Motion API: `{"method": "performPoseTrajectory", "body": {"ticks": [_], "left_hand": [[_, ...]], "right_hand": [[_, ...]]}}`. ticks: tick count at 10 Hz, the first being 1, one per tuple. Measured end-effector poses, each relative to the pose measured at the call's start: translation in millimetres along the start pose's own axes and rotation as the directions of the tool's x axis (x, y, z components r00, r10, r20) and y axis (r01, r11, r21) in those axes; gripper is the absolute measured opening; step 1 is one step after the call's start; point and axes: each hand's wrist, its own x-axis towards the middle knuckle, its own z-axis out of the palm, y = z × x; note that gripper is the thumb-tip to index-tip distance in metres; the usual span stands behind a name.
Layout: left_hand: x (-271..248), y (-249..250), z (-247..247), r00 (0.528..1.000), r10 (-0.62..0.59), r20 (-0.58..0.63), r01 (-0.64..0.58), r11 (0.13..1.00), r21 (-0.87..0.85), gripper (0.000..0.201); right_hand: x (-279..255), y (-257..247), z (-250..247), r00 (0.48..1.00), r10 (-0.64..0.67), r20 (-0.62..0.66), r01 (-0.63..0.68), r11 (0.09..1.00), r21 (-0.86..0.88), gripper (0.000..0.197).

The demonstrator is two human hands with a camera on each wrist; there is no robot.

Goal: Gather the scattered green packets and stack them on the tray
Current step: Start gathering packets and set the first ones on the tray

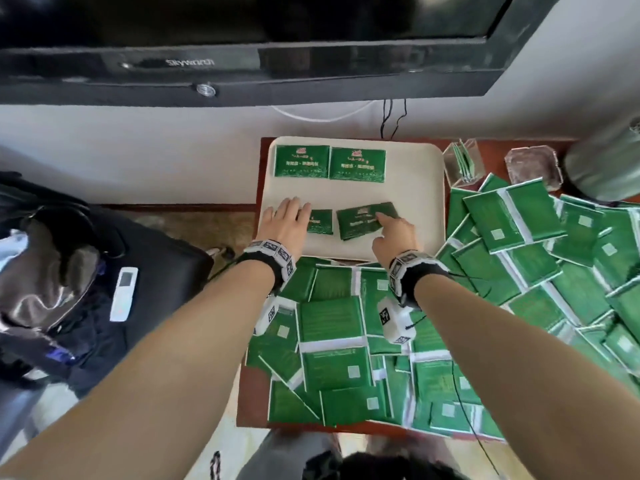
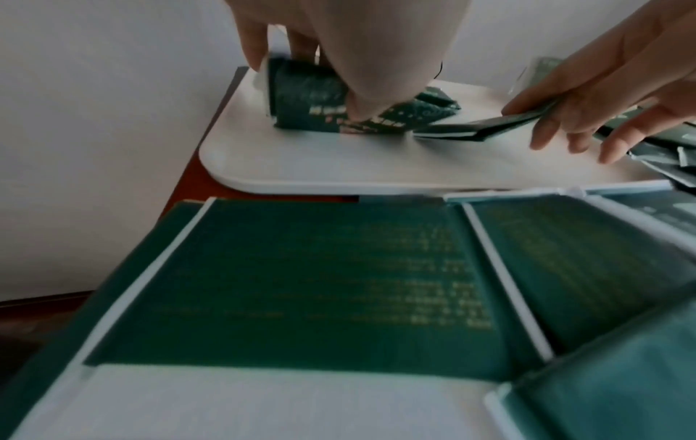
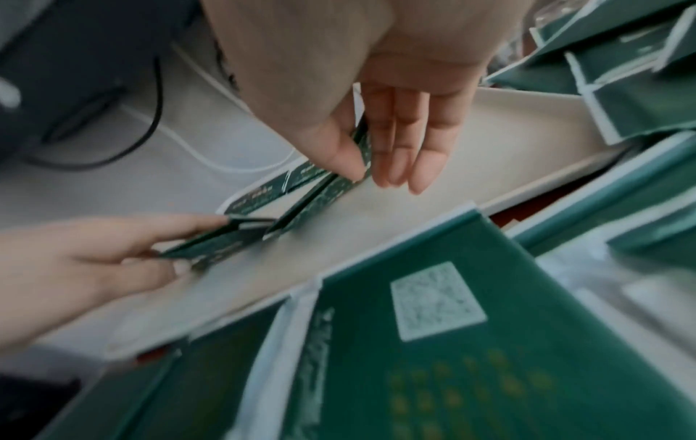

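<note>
A white tray (image 1: 412, 209) sits at the back of the red-brown table. Two green packets (image 1: 301, 161) (image 1: 356, 164) lie flat side by side at its far edge. My left hand (image 1: 294, 211) is on the tray's near left and pinches a packet (image 1: 320, 221) between forefinger and thumb; the right wrist view shows this left hand (image 3: 113, 253) gripping its packet (image 3: 218, 238). My right hand (image 1: 384, 218) pinches a small, slightly tilted stack of packets (image 1: 360, 220) beside it. In the left wrist view this right-hand stack (image 2: 482, 128) has its far end resting on the tray (image 2: 339, 169).
Several loose green packets (image 1: 332, 327) cover the table in front of the tray, and more are heaped at the right (image 1: 554, 254). Behind the heap stand a clear holder (image 1: 464, 164), a glass dish (image 1: 533, 168) and a grey-green jar (image 1: 606, 168). A black bag with a white remote (image 1: 124, 294) is left.
</note>
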Motion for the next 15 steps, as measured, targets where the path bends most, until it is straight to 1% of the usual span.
{"method": "performPoseTrajectory", "body": {"ticks": [1, 2, 3, 4, 5, 6, 9, 12, 15], "left_hand": [[-1, -3, 11, 0.999, 0.008, 0.047, -0.008, 1.000, 0.003, 0.088], [-7, 2, 15, 0.999, 0.011, 0.035, -0.010, 1.000, -0.022, 0.086], [-15, 15, 19, 0.999, 0.035, -0.010, -0.035, 0.997, -0.071, 0.076], [-23, 27, 28, 0.999, 0.033, -0.018, -0.035, 0.995, -0.089, 0.068], [-26, 29, 40, 0.999, 0.036, 0.020, -0.034, 0.994, -0.108, 0.066], [-23, 24, 48, 0.999, 0.034, 0.035, -0.030, 0.991, -0.130, 0.067], [9, 18, 34, 0.999, -0.052, 0.013, 0.053, 0.974, -0.218, 0.062], [23, 14, 30, 0.998, -0.063, -0.004, 0.061, 0.977, -0.204, 0.061], [28, 8, 29, 0.999, -0.037, -0.029, 0.031, 0.980, -0.198, 0.061]], "right_hand": [[-3, -2, 6, 1.000, 0.003, 0.028, 0.002, 0.984, -0.177, 0.064], [-2, 0, 2, 0.998, -0.014, 0.057, 0.033, 0.935, -0.353, 0.062], [-3, -2, -5, 0.997, -0.078, 0.013, 0.073, 0.852, -0.519, 0.054], [-1, -4, -3, 0.969, -0.243, 0.041, 0.210, 0.727, -0.654, 0.063], [10, 1, 7, 0.940, -0.294, 0.175, 0.333, 0.672, -0.661, 0.072], [20, 6, 16, 0.943, -0.253, 0.215, 0.332, 0.699, -0.633, 0.074], [39, -12, 22, 0.960, -0.245, 0.137, 0.274, 0.713, -0.645, 0.068], [63, -26, 17, 0.969, -0.225, 0.097, 0.236, 0.745, -0.624, 0.066], [69, -27, 19, 0.970, -0.236, 0.064, 0.223, 0.745, -0.629, 0.065]]}}
